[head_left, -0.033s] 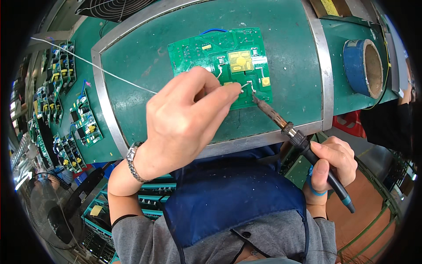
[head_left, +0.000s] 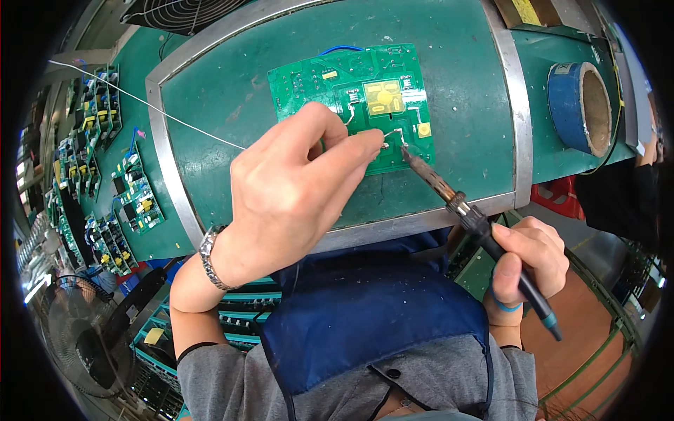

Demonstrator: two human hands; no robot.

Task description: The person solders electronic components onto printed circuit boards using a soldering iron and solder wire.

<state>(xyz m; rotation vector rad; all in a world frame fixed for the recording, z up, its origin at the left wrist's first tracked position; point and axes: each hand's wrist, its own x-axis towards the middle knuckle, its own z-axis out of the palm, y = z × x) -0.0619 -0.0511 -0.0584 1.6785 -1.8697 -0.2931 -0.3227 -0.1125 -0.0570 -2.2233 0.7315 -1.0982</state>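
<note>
No readable text, no legible labels, numbers or signs

Holding iron [head_left: 478,228] in right hand [head_left: 532,261], slanted down to green board [head_left: 307,78], perhaps touching it; pinching white wire [head_left: 168,111] in left hand [head_left: 289,179], fingers over board.

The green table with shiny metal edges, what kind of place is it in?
Probably an electronics workshop or factory. The person's right hand holds a soldering iron, its tip at a green circuit board, and more circuit boards are over on the left.
</note>
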